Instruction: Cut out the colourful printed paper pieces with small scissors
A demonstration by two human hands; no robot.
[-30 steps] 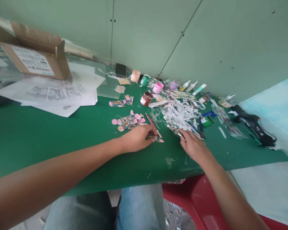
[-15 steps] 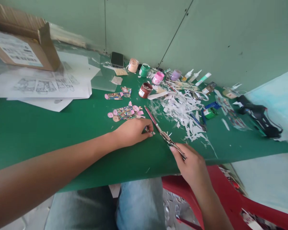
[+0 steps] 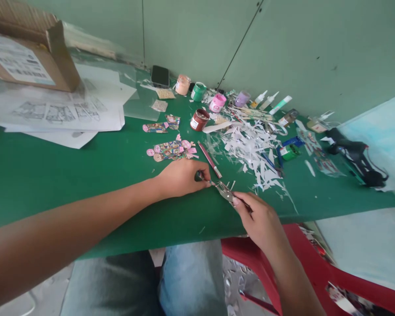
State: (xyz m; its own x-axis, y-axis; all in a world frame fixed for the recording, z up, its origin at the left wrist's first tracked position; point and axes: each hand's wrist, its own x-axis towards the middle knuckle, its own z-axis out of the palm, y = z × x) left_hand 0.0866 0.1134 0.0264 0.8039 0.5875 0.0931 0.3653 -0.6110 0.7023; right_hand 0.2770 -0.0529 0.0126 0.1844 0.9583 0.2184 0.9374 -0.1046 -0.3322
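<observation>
My left hand (image 3: pixel 186 176) rests over the green table, thumb and fingers pinched on a small patterned piece (image 3: pixel 201 175) that is mostly hidden by the fingers. In my right hand (image 3: pixel 261 215) are silver metal pliers (image 3: pixel 226 192), their tips up against the edge of that small piece. Beyond the hands lies a pink-and-white pen-like stick (image 3: pixel 209 159). A cluster of colourful cut-outs with pink round ends (image 3: pixel 171 150) sits just past my left hand, and more patterned cut-outs (image 3: pixel 156 127) lie farther back.
White paper scraps (image 3: pixel 250 149) are heaped at the right. Behind them stand open paint jars, among them a brown jar (image 3: pixel 199 120), and glue tubes (image 3: pixel 280 105). Printed sheets (image 3: pixel 62 114) and a cardboard box (image 3: pixel 29 59) occupy the left. A red chair (image 3: pixel 253 259) stands at the table's front edge.
The pliers in my right hand have come round so that their tips meet the piece in my left hand. My left hand has barely moved.
</observation>
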